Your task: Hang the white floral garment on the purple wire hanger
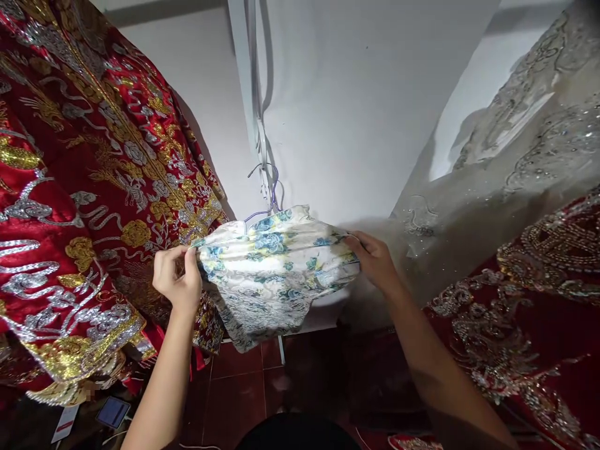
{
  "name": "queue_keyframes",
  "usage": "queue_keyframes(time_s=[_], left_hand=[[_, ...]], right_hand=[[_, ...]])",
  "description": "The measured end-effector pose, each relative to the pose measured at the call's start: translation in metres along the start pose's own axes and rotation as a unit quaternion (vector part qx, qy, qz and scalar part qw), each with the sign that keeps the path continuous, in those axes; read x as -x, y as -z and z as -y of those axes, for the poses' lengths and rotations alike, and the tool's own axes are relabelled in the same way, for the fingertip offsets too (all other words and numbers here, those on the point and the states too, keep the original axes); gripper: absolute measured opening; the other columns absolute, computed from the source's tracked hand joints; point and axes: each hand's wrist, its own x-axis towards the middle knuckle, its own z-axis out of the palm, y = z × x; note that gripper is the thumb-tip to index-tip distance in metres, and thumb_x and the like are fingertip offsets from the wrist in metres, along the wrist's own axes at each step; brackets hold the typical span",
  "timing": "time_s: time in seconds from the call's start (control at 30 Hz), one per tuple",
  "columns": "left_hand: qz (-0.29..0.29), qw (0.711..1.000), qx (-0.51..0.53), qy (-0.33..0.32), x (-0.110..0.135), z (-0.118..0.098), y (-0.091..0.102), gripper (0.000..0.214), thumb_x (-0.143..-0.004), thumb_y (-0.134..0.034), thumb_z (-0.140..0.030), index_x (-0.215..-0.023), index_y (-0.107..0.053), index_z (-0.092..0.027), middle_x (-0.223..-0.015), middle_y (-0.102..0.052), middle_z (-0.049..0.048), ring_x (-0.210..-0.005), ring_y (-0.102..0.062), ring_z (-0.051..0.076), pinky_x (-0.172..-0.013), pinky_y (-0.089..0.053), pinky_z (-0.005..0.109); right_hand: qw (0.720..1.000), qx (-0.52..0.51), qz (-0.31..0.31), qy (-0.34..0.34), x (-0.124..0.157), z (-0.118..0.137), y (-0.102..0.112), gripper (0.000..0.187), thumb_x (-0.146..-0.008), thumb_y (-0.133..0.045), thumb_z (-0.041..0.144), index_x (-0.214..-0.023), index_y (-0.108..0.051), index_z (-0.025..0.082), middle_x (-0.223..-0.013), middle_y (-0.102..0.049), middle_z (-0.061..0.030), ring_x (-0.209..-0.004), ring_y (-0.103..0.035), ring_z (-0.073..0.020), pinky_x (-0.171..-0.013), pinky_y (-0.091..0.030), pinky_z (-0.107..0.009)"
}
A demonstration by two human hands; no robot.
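Observation:
A white dress with blue and yellow flowers [281,262] hangs in front of me on a thin purple wire hanger [275,187]. My left hand [178,278] pinches its left shoulder edge between thumb and fingers. On the other side my right hand [372,256] grips the right sleeve edge, the fingers partly behind the cloth. Between the two hands the fabric is stretched out sideways in folds. Its lower part hangs down and away from me. The hanger's hook sits by a white metal stand [255,94].
Red garments with gold and silver embroidery [126,181] hang close on the left. To the right are a sheer beaded white gown [529,144] and a dark red beaded garment [515,325]. A phone-like device [113,412] lies low at left, above a red tiled floor [239,394].

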Motion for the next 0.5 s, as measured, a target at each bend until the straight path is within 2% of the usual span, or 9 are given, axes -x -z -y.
queue_keyframes(time_s=[0.17,0.27,0.3,0.37,0.43,0.5], left_hand=[[0.013,1.0,0.005,-0.027,0.002,-0.002,0.019,0.009,-0.087,-0.064,-0.024,-0.088,-0.062,-0.016,-0.084,-0.062,0.0072,-0.081,-0.059,0.02,-0.074,-0.048,0.034],[0.036,0.998,0.022,0.052,-0.001,-0.009,0.025,0.013,-0.089,-0.062,-0.028,-0.094,-0.061,-0.016,-0.089,-0.062,0.0067,-0.078,-0.058,0.017,-0.068,-0.046,0.029],[0.064,0.993,0.041,0.088,-0.002,-0.013,0.027,0.015,-0.09,-0.062,-0.029,-0.097,-0.062,-0.016,-0.09,-0.061,0.006,-0.076,-0.057,0.016,-0.065,-0.046,0.027],[0.156,0.975,0.087,0.133,-0.003,-0.023,0.029,0.016,-0.091,-0.061,-0.03,-0.1,-0.063,-0.017,-0.089,-0.061,0.0041,-0.07,-0.055,0.013,-0.062,-0.044,0.025],[0.258,0.948,0.123,0.137,-0.003,-0.033,0.03,0.014,-0.091,-0.062,-0.032,-0.095,-0.065,-0.018,-0.088,-0.062,0.0035,-0.072,-0.056,0.014,-0.066,-0.046,0.026],[0.311,0.928,0.15,0.141,-0.005,-0.039,0.029,0.013,-0.09,-0.063,-0.031,-0.093,-0.066,-0.019,-0.091,-0.064,0.0045,-0.081,-0.059,0.016,-0.073,-0.047,0.028]], right_hand=[[0.996,0.054,-0.063,0.028,-0.004,0.014,0.01,0.03,-0.086,-0.066,0.05,-0.093,-0.074,0.021,-0.08,-0.068,-0.0011,-0.074,-0.06,-0.0185,-0.063,-0.043,-0.026],[0.994,0.076,-0.07,0.04,-0.007,0.022,0.008,0.031,-0.087,-0.066,0.05,-0.093,-0.074,0.021,-0.081,-0.068,-0.0016,-0.076,-0.059,-0.0187,-0.064,-0.042,-0.026],[0.994,0.072,-0.069,0.037,-0.006,0.023,0.006,0.031,-0.087,-0.066,0.05,-0.093,-0.074,0.021,-0.082,-0.067,-0.0017,-0.075,-0.059,-0.0186,-0.063,-0.042,-0.026],[0.996,0.041,-0.073,0.024,-0.003,0.019,0.002,0.032,-0.086,-0.065,0.051,-0.092,-0.072,0.021,-0.082,-0.066,-0.0015,-0.075,-0.058,-0.0182,-0.063,-0.042,-0.026],[0.997,-0.005,-0.075,0.01,0.001,0.011,-0.003,0.032,-0.085,-0.065,0.052,-0.087,-0.07,0.021,-0.079,-0.063,-0.0006,-0.073,-0.056,-0.0172,-0.062,-0.042,-0.025],[0.995,-0.052,-0.082,-0.004,0.006,0.002,-0.009,0.032,-0.085,-0.066,0.053,-0.081,-0.066,0.021,-0.073,-0.058,0.001,-0.068,-0.053,-0.0155,-0.059,-0.041,-0.024]])
